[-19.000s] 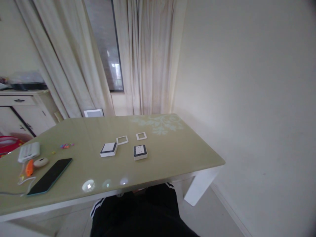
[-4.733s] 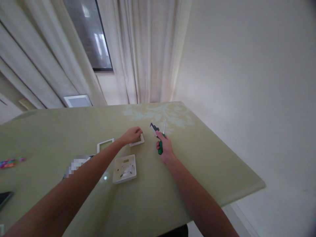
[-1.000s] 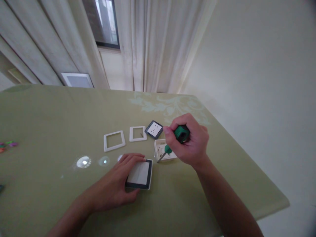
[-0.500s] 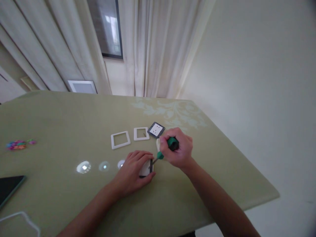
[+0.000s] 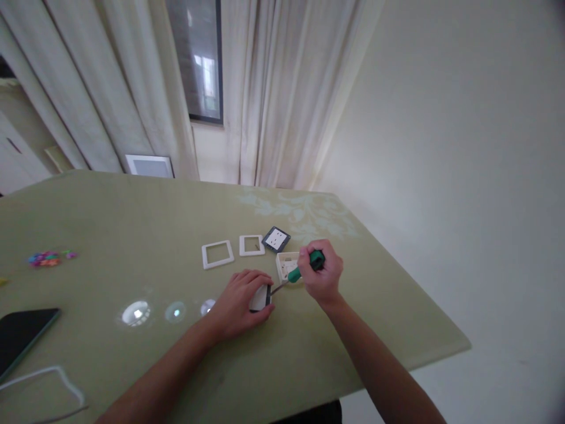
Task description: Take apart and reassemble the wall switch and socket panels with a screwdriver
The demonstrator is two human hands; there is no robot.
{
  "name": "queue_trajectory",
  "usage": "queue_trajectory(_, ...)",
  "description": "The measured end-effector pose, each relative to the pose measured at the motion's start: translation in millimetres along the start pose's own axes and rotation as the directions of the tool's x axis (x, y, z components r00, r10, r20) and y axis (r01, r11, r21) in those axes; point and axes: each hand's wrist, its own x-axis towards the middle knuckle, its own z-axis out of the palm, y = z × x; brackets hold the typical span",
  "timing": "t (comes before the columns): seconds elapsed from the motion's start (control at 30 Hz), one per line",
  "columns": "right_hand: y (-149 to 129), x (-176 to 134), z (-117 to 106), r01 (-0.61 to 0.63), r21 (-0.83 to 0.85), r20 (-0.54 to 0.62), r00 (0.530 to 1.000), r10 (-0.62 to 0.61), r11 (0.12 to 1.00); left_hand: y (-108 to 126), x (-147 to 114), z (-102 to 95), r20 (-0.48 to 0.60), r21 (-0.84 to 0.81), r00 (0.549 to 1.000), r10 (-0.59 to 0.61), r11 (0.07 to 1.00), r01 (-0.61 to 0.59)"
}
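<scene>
My left hand (image 5: 242, 299) is closed around a white-faced switch plate (image 5: 259, 298) with a dark edge, holding it down on the table; the palm covers part of it. In my right hand (image 5: 322, 272) is a green-handled screwdriver (image 5: 295, 275), its shaft slanting down to the left. The tip meets the plate's dark right edge. Partly behind the screwdriver sits a white mounting box (image 5: 279, 265), its open side up. Just beyond it lies a socket plate (image 5: 276, 238) with a white face and dark border.
Two white frames, a left one (image 5: 205, 257) and a right one (image 5: 242, 245), lie past my left hand; a small screw (image 5: 256, 247) shows inside the right one. Colourful small pieces (image 5: 46, 258), a dark tablet-like slab (image 5: 26, 333) and a white cable (image 5: 62, 377) are at left.
My right hand and the screwdriver have shifted slightly right, with the shaft tilted flatter and its tip now at the plate's edge. More of the mounting box shows. The camera view has shifted a little.
</scene>
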Motion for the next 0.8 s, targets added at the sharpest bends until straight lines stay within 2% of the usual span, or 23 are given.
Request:
queue_trajectory(0.13, -4, -8, 5, 0.016, -0.007, 0.007, 1.0, -0.016, 1.0, 0, 0, 0.4, 0.001, -0.006, 1.0, -0.016, 1.0, 0.016)
queue_trajectory(0.2, -5, -8, 2, 0.037, -0.006, 0.045, 0.998, -0.037, 0.999, 1, 0, 0.3, 0.007, 0.002, 1.0, -0.025, 1.0, 0.025)
queue_trajectory(0.27, -2, -1, -8, 0.071, 0.006, 0.127, 0.989, -0.071, 0.997, 2, 1, 0.1, 0.016, 0.018, 0.999, -0.03, 0.999, 0.03)
queue_trajectory(0.33, 1, 12, -24, 0.146, 0.02, 0.294, 0.945, -0.145, 0.989, 3, 2, 0.2, 0.019, 0.034, 0.999, -0.029, 0.999, 0.028)
queue_trajectory(0.37, 2, 20, -33, 0.214, 0.029, 0.424, 0.882, -0.205, 0.976, 3, 2, 0.5, 0.018, 0.041, 0.999, -0.029, 0.999, 0.028)
queue_trajectory(0.4, 3, 28, -42, 0.295, 0.028, 0.551, 0.792, -0.261, 0.955, 3, 2, 1.0, 0.016, 0.048, 0.999, -0.031, 0.998, 0.03)
queue_trajectory(0.43, 2, 37, -51, 0.388, 0.027, 0.662, 0.684, -0.307, 0.921, 3, 3, 1.7, 0.012, 0.051, 0.999, -0.034, 0.998, 0.034)
queue_trajectory(0.47, -1, 45, -58, 0.475, 0.009, 0.763, 0.566, -0.313, 0.88, 3, 3, 2.5, 0.011, 0.048, 0.999, -0.036, 0.998, 0.036)
queue_trajectory(0.53, -11, 59, -68, 0.649, -0.005, 0.929, 0.284, -0.236, 0.761, 4, 3, 4.7, 0.019, 0.024, 0.999, -0.035, 0.999, 0.034)
queue_trajectory(0.57, -19, 64, -71, 0.709, 0.02, 0.977, 0.137, -0.166, 0.705, 5, 3, 6.0, 0.023, 0.009, 0.999, -0.033, 0.999, 0.032)
queue_trajectory(0.6, -27, 67, -71, 0.747, 0.044, 0.995, 0.029, -0.099, 0.664, 6, 3, 7.4, 0.027, -0.004, 0.999, -0.029, 1.0, 0.03)
queue_trajectory(0.63, -36, 70, -70, 0.77, 0.06, 0.998, -0.039, -0.047, 0.635, 7, 2, 8.9, 0.03, -0.013, 0.999, -0.024, 1.0, 0.024)
queue_trajectory(0.67, -45, 72, -67, 0.78, 0.076, 0.996, -0.084, -0.017, 0.621, 8, 2, 10.4, 0.033, -0.018, 0.999, -0.016, 1.0, 0.016)
queue_trajectory(0.73, -60, 74, -60, 0.786, 0.101, 0.993, -0.121, -0.008, 0.61, 11, 0, 13.5, 0.034, -0.024, 0.999, 0.004, 1.0, -0.003)
queue_trajectory(0.8, -66, 76, -53, 0.789, 0.111, 0.992, -0.122, -0.022, 0.605, 14, -1, 16.0, 0.031, -0.029, 0.999, 0.021, 0.999, -0.02)
